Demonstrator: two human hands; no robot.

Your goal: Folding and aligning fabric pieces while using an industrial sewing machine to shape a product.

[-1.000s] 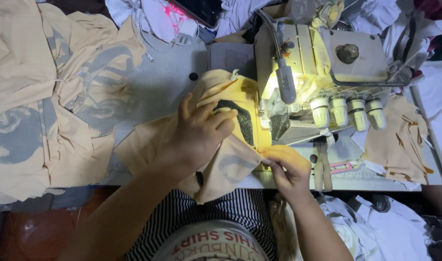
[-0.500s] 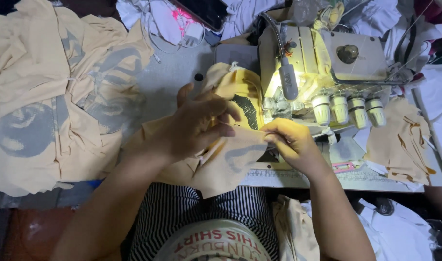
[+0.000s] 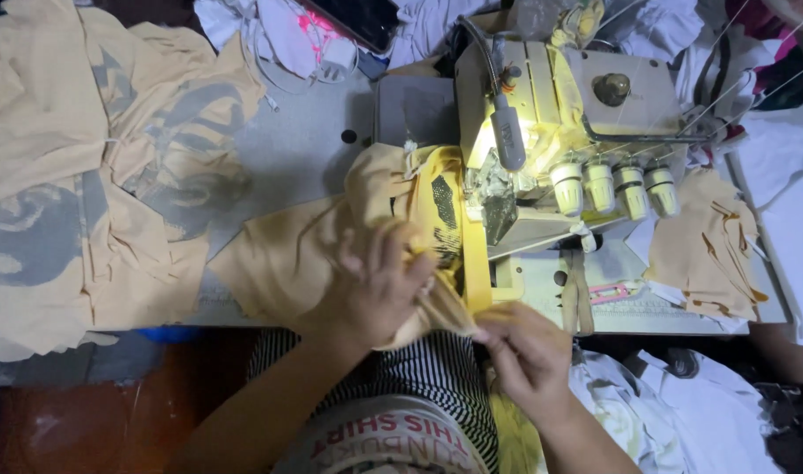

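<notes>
A person is sitting at a pale grey counter (image 3: pixel 296 149) and working a piece of tan cloth (image 3: pixel 287 254) that is lying on the near middle of the counter, its right edge running up to the sewing machine (image 3: pixel 577 114). The left hand (image 3: pixel 379 285) is bunching the cloth at the near edge, fingers curled and closed on a fold of it. The right hand (image 3: pixel 524 351) is sitting just right of it, below the counter edge, fingers pinched together on the trailing end of the same cloth, which is stretching between the two hands. A yellow strip (image 3: pixel 474 263) is running along the cloth toward the machine, which is lit by its own small lamp and is showing a row of four pale knobs (image 3: pixel 614 187) on its front. On the far left a big heap of tan cut pieces (image 3: pixel 77 175) with grey prints is covering the counter and hanging over its near edge. A smaller stack of tan pieces (image 3: pixel 704 241) is lying to the right of the machine. White cloth (image 3: pixel 270 35) and a dark phone (image 3: pixel 358 17) are lying at the far edge, and more white cloth (image 3: pixel 656 412) is piling up near right, below the counter. The floor at the near left is looking reddish brown.
</notes>
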